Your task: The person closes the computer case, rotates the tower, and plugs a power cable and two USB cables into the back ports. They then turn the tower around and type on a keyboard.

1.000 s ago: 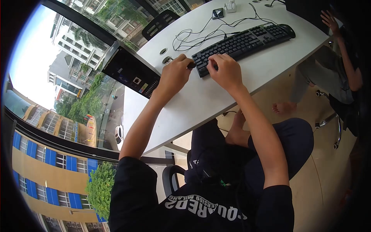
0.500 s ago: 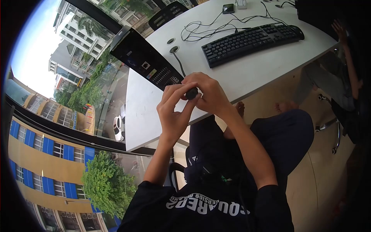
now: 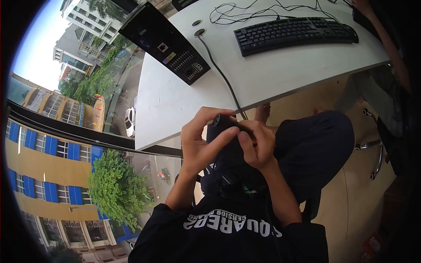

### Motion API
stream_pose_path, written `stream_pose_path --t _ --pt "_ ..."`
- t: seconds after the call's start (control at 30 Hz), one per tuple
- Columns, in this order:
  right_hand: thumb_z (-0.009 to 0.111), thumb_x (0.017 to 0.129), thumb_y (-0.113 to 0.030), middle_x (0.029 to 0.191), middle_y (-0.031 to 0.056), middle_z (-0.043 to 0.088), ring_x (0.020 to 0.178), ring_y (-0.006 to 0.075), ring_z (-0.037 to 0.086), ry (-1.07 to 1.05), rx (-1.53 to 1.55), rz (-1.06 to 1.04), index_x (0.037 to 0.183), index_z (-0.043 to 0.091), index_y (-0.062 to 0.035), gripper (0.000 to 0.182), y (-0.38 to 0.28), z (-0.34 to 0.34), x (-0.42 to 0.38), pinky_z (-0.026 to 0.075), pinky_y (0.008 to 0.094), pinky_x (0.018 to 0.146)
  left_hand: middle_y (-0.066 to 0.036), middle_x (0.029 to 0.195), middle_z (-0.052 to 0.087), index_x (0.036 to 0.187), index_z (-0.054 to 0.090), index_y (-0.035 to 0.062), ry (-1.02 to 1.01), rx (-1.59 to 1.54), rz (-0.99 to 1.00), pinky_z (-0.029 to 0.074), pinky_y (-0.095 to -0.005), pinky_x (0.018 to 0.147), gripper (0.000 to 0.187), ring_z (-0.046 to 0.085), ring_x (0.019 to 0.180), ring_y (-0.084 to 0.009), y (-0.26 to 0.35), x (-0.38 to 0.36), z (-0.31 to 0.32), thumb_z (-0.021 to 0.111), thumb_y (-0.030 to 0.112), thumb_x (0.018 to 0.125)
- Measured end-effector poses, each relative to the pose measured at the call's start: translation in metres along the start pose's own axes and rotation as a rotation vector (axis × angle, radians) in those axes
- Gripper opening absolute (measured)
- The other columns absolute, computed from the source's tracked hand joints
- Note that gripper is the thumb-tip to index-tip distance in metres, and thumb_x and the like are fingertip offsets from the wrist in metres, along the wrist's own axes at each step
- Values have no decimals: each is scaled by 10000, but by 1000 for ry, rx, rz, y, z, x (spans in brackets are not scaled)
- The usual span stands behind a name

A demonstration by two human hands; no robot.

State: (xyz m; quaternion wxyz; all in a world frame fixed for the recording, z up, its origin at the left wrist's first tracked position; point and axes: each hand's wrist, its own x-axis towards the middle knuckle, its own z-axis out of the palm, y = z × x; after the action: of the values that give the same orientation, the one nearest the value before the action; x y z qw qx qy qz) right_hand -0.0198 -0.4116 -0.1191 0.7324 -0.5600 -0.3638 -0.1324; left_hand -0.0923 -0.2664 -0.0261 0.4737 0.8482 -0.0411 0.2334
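Note:
A black power cord connector is between my hands, beyond the front edge of the table. The fingers and thumb of my left hand close round its socket end, whose face points left. My right hand pinches the other end, where the cord joins; its fingertips partly hide it. From there the black cord runs up over the table edge to a round cable hole. The computer tower stands to the left of the cord, its rear panel of ports facing me.
A black keyboard lies on the white table, with thin tangled wires behind it. Another person's arm reaches in at the right. A large window is on the left; a wheeled chair base stands on the floor.
Both hands have drawn back from the table toward my body with the connector. It has turned so its socket face shows, and more cord now stretches across the table.

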Motion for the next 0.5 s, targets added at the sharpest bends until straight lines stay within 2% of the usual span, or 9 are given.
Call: stream_pose_path --t 0.07,0.1,0.2,0.3,0.4,0.5 --pt "711 1014 -133 774 113 684 580 184 624 -34 -7 46 1135 709 26 200 -1 -3 1 466 317 536 -137 1137 759 1277 702 -66 48 -151 -158 548 -307 935 345 717 1035 -180 -2 -7 9 767 -9 943" --pt "705 1032 -140 759 98 677 583 156 614 -25 5 60 1132 720 27 195 0 -2 0 446 302 532 -64 1100 768 1280 728 -32 103 -273 -210 520 -272 951 328 690 1060 -124 -2 -9 15 791 43 966" --pt "703 1040 -141 770 77 678 619 119 610 -25 105 148 1135 719 35 201 2 1 -5 442 283 555 -75 1121 761 1294 723 -38 135 -376 -233 520 -282 969 329 694 1042 -133 -6 -14 23 777 29 977" --pt "698 1050 -138 803 70 687 673 100 613 -20 237 178 1159 711 49 217 13 2 -17 451 266 600 -92 1144 758 1319 718 -24 82 -349 -169 524 -300 982 365 695 1050 -159 1 -15 26 786 21 963" --pt "696 1053 -119 903 86 706 770 124 642 -14 354 172 1211 693 57 237 12 3 -22 491 276 689 -109 1153 756 1301 736 -7 13 -215 -49 535 -333 964 390 696 1066 -208 -1 -19 25 809 7 918" --pt "690 1056 -103 1006 104 714 877 157 668 -10 345 112 1242 672 57 246 21 4 -29 522 290 785 -120 1151 757 1263 762 10 -19 -42 94 533 -351 952 400 692 1086 -250 3 -18 22 829 4 869"
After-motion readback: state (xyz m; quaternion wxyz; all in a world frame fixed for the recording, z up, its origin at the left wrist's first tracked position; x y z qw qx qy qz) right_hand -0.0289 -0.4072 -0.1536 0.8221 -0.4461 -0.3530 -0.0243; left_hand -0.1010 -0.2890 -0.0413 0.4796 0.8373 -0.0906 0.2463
